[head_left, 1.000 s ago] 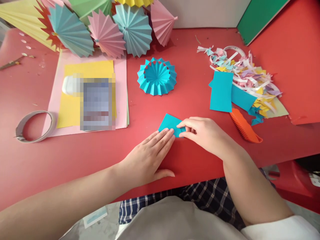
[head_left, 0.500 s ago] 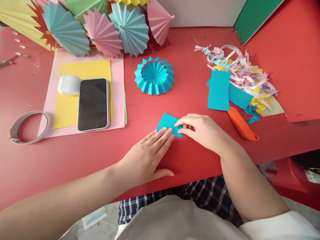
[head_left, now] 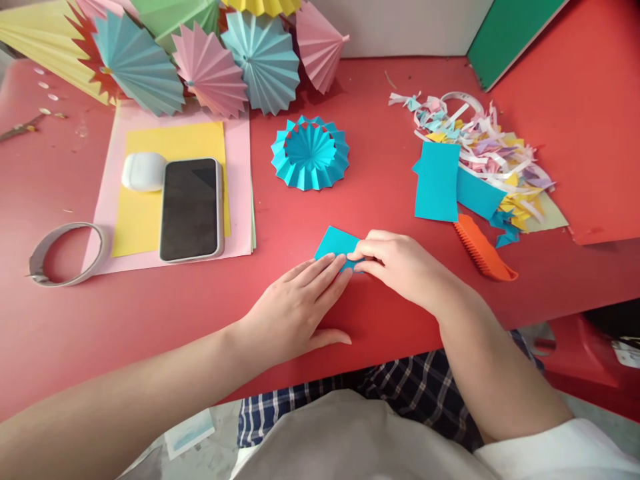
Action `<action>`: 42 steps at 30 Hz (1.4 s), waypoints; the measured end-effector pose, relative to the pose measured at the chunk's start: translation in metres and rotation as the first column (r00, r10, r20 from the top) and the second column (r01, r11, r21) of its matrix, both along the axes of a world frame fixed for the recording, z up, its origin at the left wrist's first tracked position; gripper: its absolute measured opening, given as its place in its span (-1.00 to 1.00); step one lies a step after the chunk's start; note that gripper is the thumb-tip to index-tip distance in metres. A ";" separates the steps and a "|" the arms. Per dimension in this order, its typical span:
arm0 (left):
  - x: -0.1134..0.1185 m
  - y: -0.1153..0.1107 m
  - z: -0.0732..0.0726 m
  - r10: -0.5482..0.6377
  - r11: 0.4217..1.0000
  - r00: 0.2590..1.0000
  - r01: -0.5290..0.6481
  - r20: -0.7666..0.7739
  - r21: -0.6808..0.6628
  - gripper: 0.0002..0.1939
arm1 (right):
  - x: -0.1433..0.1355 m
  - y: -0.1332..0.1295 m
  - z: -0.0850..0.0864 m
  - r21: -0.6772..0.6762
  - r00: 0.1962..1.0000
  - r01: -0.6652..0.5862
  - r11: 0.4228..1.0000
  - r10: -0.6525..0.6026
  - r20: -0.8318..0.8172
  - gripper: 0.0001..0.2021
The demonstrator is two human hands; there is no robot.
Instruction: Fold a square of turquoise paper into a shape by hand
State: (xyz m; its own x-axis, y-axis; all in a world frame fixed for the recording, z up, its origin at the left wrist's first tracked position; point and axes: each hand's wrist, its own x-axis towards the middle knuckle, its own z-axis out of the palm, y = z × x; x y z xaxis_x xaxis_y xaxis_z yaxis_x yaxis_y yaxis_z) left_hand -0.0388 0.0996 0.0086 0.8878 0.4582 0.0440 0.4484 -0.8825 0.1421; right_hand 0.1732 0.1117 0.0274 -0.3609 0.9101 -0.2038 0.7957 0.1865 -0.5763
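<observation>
Small blue paper piece [head_left: 333, 244] (folded) flat on table.

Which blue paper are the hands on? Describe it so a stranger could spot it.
On the red table, near its front edge, the small blue paper piece lies flat under the left hand and right hand. Unlike the pleated blue rosette behind it, it is unpleated.

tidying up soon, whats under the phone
The phone lies on a yellow sheet atop a pink sheet. Anything directly beneath the phone is covered.
</observation>
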 end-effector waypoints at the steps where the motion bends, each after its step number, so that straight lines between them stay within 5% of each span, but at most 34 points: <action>1: 0.000 0.000 0.000 -0.001 1.000 1.000 0.001 0.001 0.012 -0.17 | 0.000 0.000 0.000 0.005 1.000 -0.002 1.000 0.002 0.011 -0.88; 13: 0.003 0.000 0.001 -0.010 0.997 1.000 0.009 0.017 0.082 -0.23 | 0.000 0.000 -0.008 0.093 0.998 0.033 0.995 -0.038 0.051 -0.88; 34: 0.002 0.005 0.003 -0.012 0.997 0.996 0.005 0.084 0.080 -0.42 | -0.005 0.000 -0.005 0.058 0.996 0.048 0.997 -0.053 0.076 -0.93; 42: -0.002 0.011 0.009 0.005 0.978 0.983 -0.043 0.182 0.204 -0.63 | -0.001 0.001 -0.001 0.021 0.998 0.014 1.000 -0.016 0.067 -0.93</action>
State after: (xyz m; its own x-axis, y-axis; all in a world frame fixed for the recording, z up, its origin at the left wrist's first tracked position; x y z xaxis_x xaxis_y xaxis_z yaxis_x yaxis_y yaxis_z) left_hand -0.0412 0.1109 0.0179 0.8456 0.4434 0.2973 0.4536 -0.8904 0.0377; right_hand 0.1717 0.1123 0.0265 -0.3334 0.9194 -0.2086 0.8351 0.1852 -0.5180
